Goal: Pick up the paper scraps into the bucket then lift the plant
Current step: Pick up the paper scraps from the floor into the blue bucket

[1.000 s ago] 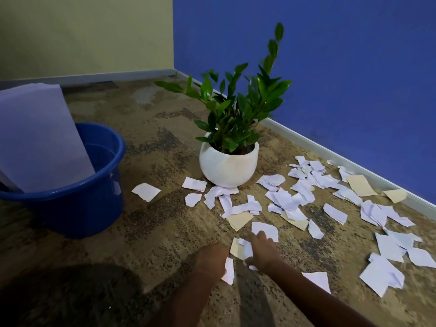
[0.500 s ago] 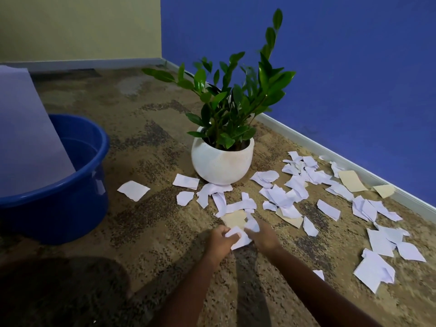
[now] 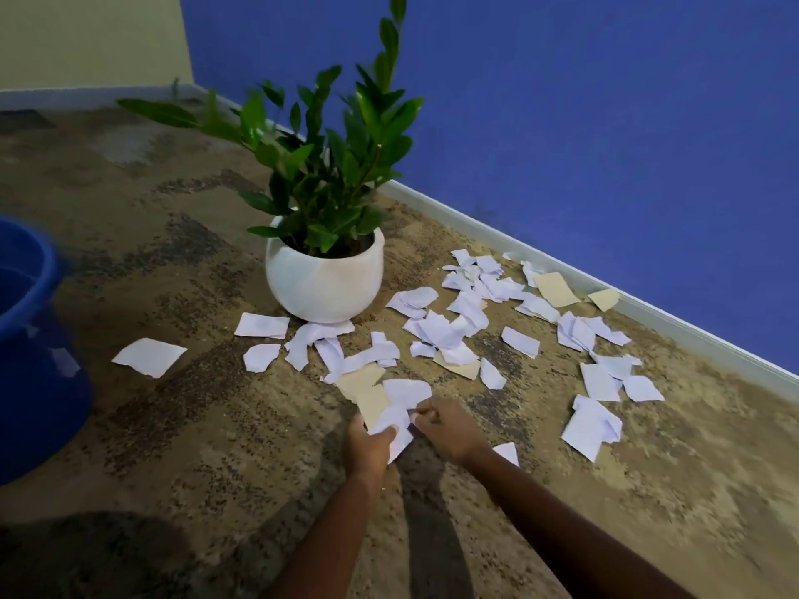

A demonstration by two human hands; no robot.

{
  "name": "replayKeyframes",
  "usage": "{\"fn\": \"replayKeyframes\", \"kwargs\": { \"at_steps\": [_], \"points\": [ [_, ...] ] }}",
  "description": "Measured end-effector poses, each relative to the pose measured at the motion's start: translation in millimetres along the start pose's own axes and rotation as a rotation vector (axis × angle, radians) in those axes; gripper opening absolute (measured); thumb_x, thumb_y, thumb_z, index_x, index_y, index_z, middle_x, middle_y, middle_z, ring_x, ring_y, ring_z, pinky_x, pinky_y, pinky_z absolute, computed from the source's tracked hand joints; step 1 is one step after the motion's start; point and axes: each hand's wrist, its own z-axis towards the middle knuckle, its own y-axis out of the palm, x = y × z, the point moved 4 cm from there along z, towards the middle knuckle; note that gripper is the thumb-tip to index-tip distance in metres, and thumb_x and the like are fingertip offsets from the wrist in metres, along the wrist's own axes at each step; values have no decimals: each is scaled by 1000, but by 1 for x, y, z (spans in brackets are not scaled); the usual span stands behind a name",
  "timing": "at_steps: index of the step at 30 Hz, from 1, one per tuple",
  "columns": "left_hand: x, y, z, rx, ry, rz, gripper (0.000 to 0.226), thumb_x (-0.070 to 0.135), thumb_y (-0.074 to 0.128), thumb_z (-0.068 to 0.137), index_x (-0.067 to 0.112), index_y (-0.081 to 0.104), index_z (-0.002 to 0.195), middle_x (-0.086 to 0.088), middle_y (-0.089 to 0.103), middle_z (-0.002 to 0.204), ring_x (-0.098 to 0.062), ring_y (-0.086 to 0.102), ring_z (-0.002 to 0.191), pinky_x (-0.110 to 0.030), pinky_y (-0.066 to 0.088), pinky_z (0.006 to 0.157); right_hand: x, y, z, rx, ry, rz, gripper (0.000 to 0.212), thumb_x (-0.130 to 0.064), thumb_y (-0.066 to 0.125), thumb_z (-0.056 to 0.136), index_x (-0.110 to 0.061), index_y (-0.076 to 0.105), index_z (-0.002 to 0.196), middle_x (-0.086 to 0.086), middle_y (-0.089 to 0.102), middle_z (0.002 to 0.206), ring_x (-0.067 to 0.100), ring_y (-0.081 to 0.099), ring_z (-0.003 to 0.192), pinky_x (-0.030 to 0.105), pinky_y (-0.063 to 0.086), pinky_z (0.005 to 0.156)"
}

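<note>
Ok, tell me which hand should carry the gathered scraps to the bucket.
Left, probably. The left hand grips the gathered scraps, and the blue bucket sits on its side. The right hand only pinches their edge.

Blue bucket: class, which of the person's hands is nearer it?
Left. The left hand is right of the blue bucket; the right hand is farther right, beyond it.
</note>
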Motion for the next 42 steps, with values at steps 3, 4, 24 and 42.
{"fn": "replayKeyframes", "kwargs": {
  "at_steps": [3, 4, 24, 42],
  "points": [
    [-1, 15, -8, -38, -20, 60, 47, 0, 63, 86, -8, 49, 130, -23, 56, 133, -36, 54, 121, -42, 46, 99, 45, -25, -15, 130, 188, -170, 33, -30, 54, 91, -17, 57, 120, 9, 53, 129, 27, 45, 124, 33, 40, 103],
    [-2, 20, -11, -52, -21, 75, 47, 0, 63, 86, -8, 49, 130, -23, 56, 133, -36, 54, 121, -42, 45, 99, 58, -29, -21, 135, 270, -198, 47, -35, 55, 90, -17, 48, 132, 11, 43, 140, 30, 38, 132, 36, 38, 107],
    [8, 17, -13, -187, 50, 187, 37, 16, 52, 96, -7, 53, 125, -21, 60, 115, -36, 59, 103, -43, 56, 78, 43, -19, -11, 189, 288, 430, 47, -15, 59, 91, -2, 45, 133, 16, 54, 134, 29, 53, 121, 44, 46, 102],
    [26, -76, 28, 121, 69, -81, 43, -2, 54, 92, -6, 46, 134, -25, 54, 133, -42, 56, 112, -19, 49, 38, -9, 14, 54, -71, 38, -357, 68, -36, 66, 82, -19, 36, 140, 11, 33, 145, 29, 35, 132, 40, 36, 107]
  ]
}}
